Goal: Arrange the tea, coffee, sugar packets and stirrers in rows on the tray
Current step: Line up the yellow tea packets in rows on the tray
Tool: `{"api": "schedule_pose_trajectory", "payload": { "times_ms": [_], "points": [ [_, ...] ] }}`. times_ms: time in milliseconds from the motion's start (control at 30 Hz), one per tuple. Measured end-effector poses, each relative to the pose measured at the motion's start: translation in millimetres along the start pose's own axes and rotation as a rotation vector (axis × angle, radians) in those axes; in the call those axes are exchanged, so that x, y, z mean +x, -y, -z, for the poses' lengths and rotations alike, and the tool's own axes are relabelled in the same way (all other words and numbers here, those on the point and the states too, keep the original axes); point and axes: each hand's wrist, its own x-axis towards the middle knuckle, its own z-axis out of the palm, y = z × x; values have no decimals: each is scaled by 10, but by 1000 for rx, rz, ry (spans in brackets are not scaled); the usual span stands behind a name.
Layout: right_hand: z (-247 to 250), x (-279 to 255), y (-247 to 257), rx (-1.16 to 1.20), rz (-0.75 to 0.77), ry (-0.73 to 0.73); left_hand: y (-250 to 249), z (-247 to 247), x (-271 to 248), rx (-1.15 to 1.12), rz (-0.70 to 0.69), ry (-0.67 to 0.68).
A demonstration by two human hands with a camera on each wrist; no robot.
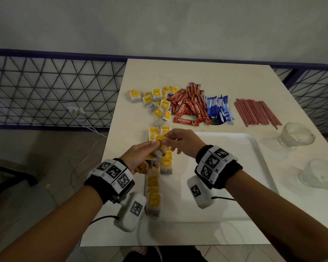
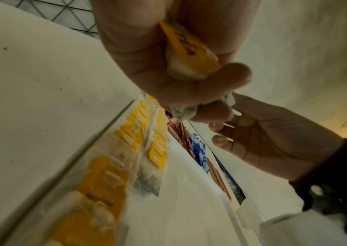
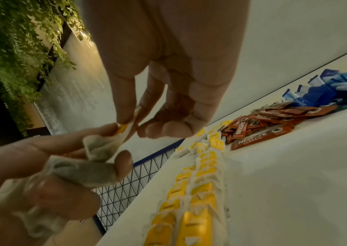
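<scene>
- While a bunch of tea bags (image 2: 191, 55) is gripped in the curled fingers of the left hand (image 1: 138, 157), one yellow-tagged tea bag (image 3: 105, 146) is pinched at its tag between thumb and forefinger of the right hand (image 1: 182, 141), just above the near-left part of the tray (image 1: 254, 148).
- Two rows of tea bags (image 1: 153, 193) are laid along the tray's left edge, their long line running from near to far, yellow tags upward.
- A loose heap of tea bags (image 1: 155, 103) is seen on the tabletop (image 1: 178, 72) beyond the tray, pointing every way.
- Red coffee sticks (image 1: 189, 103) are piled just to the right of that heap, mostly fanned away from the person; one lies crosswise at the front.
- Blue sugar packets (image 1: 218, 106) stand next, touching the coffee pile.
- Red stirrers (image 1: 256, 112) are spread farther right, apart from the sugar, their length running from far-left to near-right.
- Two glasses (image 1: 295, 135) stand to the right of the tray.
</scene>
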Motion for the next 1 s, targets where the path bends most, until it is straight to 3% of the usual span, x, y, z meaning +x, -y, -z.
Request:
{"api": "schedule_pose_trajectory", "payload": {
  "times_ms": [167,433,667,900,1000],
  "points": [
    [28,-45,-38,-9,-41,-9,19,-30,-64,80,16,17],
    [42,-160,-155,197,-70,-62,152,30,-133,151,99,-3],
    [-33,-232,-340,13,-151,-21,259,184,-190,205,114,-7],
    [-193,-276,-497,-128,-257,149,313,269,-209,177,116,-34],
    [-253,-238,-513,-204,-228,105,318,267,-205,151,120,-43]
  ]
}}
